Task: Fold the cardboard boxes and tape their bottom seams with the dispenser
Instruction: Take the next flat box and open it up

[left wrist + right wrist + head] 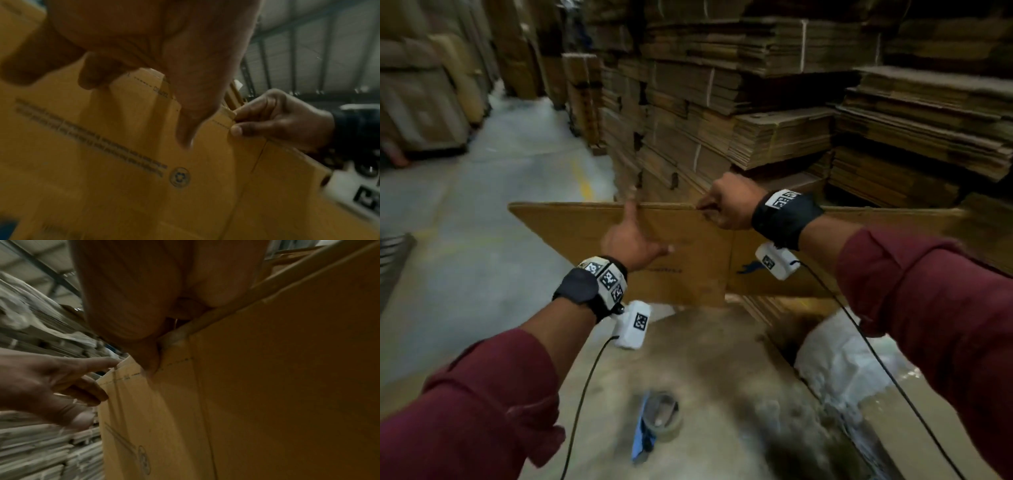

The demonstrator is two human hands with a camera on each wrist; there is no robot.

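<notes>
Two hands are up at the top edge of my flat cardboard box [681, 246]. My right hand [726, 202] pinches that edge. My left hand [631, 236] is spread wide, fingers touching it. The tape dispenser [654, 423] lies below on the floor.

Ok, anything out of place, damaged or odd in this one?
Nothing looks damaged. The flat cardboard box is held upright, right hand pinching its top edge, left hand open against it. The only oddity: the tape dispenser lies on the floor near the person rather than on any work surface.
</notes>
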